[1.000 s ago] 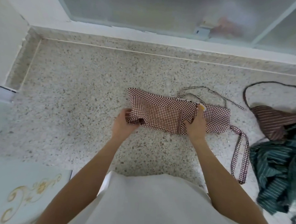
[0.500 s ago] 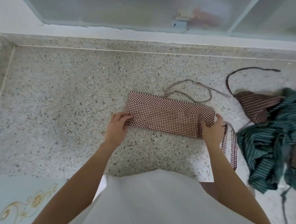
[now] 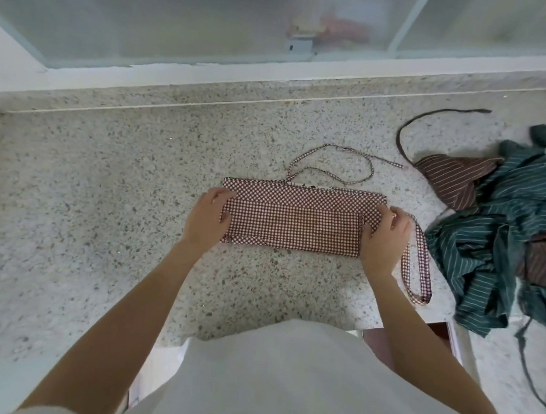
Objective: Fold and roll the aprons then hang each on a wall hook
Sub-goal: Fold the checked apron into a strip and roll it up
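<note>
Head view, looking down at a speckled stone countertop [image 3: 107, 198] below a frosted glass window [image 3: 186, 18]. In the middle lies a red-and-white checked apron [image 3: 296, 222], folded into a long flat band that runs left to right.

The left hand [image 3: 206, 217] rests on the band's left end, thumb on top of the cloth and fingers curled round the edge, gripping it. The right hand [image 3: 384, 234] does the same at the right end, fingers curled over the far corner and palm pressing the fold down. Both forearms reach in from the bottom of the picture, either side of a white garment [image 3: 272, 381] worn by the person.

A thin checked neck strap [image 3: 334, 162] loops loosely on the counter just behind the band. A wider checked tie [image 3: 419, 265] trails from the right end toward the person, doubled back on itself.

To the right, apart from the folded apron, lies a crumpled heap: a brown striped apron [image 3: 450, 181] with a dark strap [image 3: 428, 120] curving behind it, partly covered by a green striped apron [image 3: 497, 250] that spills to the counter's near edge.
</note>
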Demonstrator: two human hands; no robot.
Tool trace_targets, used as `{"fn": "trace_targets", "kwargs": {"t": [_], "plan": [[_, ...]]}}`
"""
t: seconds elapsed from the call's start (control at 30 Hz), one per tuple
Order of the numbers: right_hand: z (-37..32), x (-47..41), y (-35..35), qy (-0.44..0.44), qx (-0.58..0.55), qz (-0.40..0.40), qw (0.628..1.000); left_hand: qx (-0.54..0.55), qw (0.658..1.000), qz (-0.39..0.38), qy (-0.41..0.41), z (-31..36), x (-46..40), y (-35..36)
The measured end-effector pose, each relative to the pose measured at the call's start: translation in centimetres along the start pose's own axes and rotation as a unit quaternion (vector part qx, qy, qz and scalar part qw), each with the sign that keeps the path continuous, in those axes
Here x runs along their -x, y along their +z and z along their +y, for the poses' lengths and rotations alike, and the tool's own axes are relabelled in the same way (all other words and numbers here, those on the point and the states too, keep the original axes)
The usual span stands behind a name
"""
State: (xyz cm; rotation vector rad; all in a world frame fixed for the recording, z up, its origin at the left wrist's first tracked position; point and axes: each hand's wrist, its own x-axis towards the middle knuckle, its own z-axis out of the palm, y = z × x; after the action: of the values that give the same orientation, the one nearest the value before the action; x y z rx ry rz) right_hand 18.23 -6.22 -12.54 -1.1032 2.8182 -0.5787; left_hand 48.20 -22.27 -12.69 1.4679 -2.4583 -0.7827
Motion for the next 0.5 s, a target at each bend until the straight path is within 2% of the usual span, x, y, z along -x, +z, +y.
{"fn": "trace_targets", "kwargs": {"t": [0.07,0.13,0.2,0.37,0.43,0.5], "plan": [[-0.9,1.0,0.4,-0.1,0.006,-0.024,0.995,0.003,1.0,-0.017,0.018,0.2,-2.4,-0.3],[-1.9,2.6,1.1,-0.199,0.029,-0.092,0.975,-0.008,0.998,-0.055,0.031,0.0,-4.3,-0.2],[-2.6,4.2,1.8,-0.255,0.074,-0.147,0.953,-0.029,0.996,-0.073,0.032,-0.5,-5.3,-0.2],[-2.7,4.4,2.1,-0.194,0.141,-0.194,0.951,-0.029,0.998,-0.06,-0.009,-1.6,-3.7,-1.1],[-2.4,3.2,2.0,-0.18,0.177,-0.189,0.949,0.005,0.995,-0.093,-0.026,-1.0,-1.5,-1.3],[-2.1,1.6,1.7,-0.14,0.189,-0.19,0.953,0.035,0.986,-0.163,0.011,0.4,1.0,-0.8]]}}
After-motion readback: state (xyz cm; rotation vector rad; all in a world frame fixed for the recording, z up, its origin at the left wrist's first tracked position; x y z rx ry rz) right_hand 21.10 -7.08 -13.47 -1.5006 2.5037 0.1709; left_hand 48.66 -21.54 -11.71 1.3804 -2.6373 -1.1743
